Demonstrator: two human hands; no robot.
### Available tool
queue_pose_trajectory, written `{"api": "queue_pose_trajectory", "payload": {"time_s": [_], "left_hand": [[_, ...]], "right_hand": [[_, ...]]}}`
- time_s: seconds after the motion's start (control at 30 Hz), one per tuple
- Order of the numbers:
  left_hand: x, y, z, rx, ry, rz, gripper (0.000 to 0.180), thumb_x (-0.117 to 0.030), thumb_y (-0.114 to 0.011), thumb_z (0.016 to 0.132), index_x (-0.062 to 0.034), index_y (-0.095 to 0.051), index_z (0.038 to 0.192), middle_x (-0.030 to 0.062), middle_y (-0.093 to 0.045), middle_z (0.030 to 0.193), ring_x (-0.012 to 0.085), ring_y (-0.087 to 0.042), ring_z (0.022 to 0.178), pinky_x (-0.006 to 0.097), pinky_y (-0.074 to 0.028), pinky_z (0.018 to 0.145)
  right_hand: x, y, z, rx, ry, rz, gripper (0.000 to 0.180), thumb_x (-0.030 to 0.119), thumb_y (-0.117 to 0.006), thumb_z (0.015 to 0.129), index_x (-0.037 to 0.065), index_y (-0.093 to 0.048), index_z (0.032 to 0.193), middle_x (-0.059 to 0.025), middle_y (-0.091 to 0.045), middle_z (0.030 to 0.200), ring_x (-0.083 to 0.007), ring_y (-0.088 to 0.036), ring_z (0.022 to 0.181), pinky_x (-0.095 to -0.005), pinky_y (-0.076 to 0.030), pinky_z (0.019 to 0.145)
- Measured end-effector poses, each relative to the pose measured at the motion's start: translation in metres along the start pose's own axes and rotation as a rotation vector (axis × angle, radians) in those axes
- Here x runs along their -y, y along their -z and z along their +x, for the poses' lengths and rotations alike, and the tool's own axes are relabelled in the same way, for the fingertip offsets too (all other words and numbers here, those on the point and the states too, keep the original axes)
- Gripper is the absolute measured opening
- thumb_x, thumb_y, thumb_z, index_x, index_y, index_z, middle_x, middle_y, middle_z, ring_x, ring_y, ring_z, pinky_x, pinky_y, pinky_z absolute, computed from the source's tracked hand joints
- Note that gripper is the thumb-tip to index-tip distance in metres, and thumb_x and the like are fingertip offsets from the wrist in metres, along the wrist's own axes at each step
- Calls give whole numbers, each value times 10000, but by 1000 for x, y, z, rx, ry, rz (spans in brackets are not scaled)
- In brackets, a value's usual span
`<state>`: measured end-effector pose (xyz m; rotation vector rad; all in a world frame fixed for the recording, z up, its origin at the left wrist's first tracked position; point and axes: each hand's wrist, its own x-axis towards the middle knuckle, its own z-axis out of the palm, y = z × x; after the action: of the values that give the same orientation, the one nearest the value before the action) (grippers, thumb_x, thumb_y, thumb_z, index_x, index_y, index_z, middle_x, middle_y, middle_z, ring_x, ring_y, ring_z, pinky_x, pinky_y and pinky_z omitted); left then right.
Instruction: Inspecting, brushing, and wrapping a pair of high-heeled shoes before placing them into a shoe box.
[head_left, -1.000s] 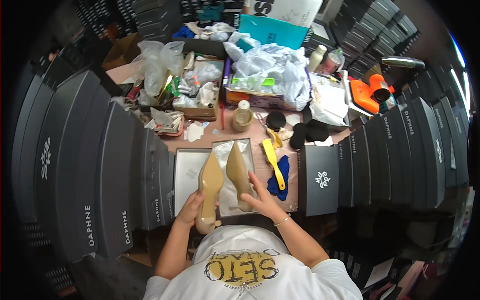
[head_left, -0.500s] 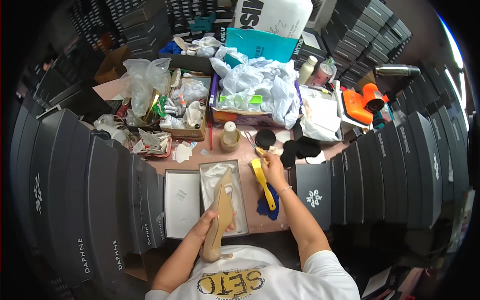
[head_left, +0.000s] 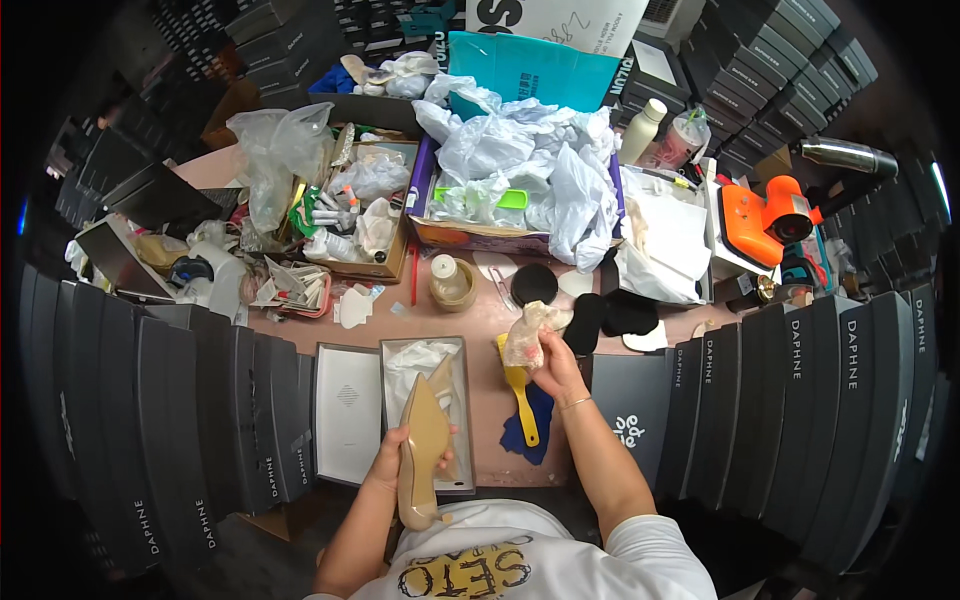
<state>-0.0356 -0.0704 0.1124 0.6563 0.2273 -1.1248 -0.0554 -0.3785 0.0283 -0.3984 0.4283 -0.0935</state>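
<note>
My left hand (head_left: 388, 458) grips a beige high-heeled shoe (head_left: 428, 440), its tan sole turned up and its pointed toe away from me. The shoe is above an open grey shoebox (head_left: 468, 425) lined with white tissue (head_left: 408, 362); another beige piece, apparently a second shoe, shows in the box behind it. My right hand (head_left: 558, 368) pinches a crumpled off-white cloth (head_left: 522, 338) with pinkish stains. Below that cloth, a yellow-handled brush (head_left: 524, 408) lies across a dark blue cloth (head_left: 530, 430) on the pink table.
The box's white-lined lid (head_left: 348, 430) lies to its left. Behind are a jar with a bottle (head_left: 450, 285), a black round lid (head_left: 533, 284) and dark pads (head_left: 583, 325). A tissue-filled carton (head_left: 520, 225) stands farther back. Dark shoeboxes (head_left: 160, 420) line both sides.
My right hand has lifted the off-white cloth from beside the brush and brought it nearer. My left hand still holds the shoe, now turned with its sole more toward me.
</note>
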Motion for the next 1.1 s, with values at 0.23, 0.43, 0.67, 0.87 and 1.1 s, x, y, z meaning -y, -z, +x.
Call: {"api": "queue_pose_trajectory", "payload": {"time_s": [0.23,0.43,0.67,0.87,1.1], "left_hand": [[-12,-1,12,63,60,43,773,-477,-610,772,19,-379,1317,234,-517,1206,290,-626,850,349,-553,685],[-23,11,0,34,72,75,764,-461,-603,786,-2,-357,1345,249,-518,1203,304,-637,851,373,-559,697],[-38,6,-8,56,82,157,754,-443,-588,798,19,-351,1344,245,-513,1219,299,-638,872,364,-560,703],[-46,-7,9,148,26,172,793,-417,-608,784,-9,-306,1393,184,-527,1218,276,-622,920,365,-561,709],[-43,-29,19,63,-45,97,758,-523,-521,797,-33,-381,1358,123,-584,1118,216,-620,933,354,-558,701]], "right_hand": [[-7,-2,-1,-355,151,-1028,216,101,-527,892,20,-597,1079,-104,-652,962,-249,-642,843,-389,-521,779],[32,22,24,-494,493,-2188,272,126,-589,776,31,-640,1026,-168,-627,981,-328,-601,920,-449,-457,777],[36,28,42,-482,768,-2623,215,246,-620,754,90,-644,900,-98,-643,938,-276,-557,1015,-554,-350,865],[2,-101,-40,16,408,-1810,246,120,-657,746,23,-555,947,-205,-619,784,-368,-621,712,-418,-491,640],[-54,-155,-109,123,279,-1075,470,155,-739,787,13,-526,1181,-75,-593,1061,-142,-586,938,-275,-482,815]]}}
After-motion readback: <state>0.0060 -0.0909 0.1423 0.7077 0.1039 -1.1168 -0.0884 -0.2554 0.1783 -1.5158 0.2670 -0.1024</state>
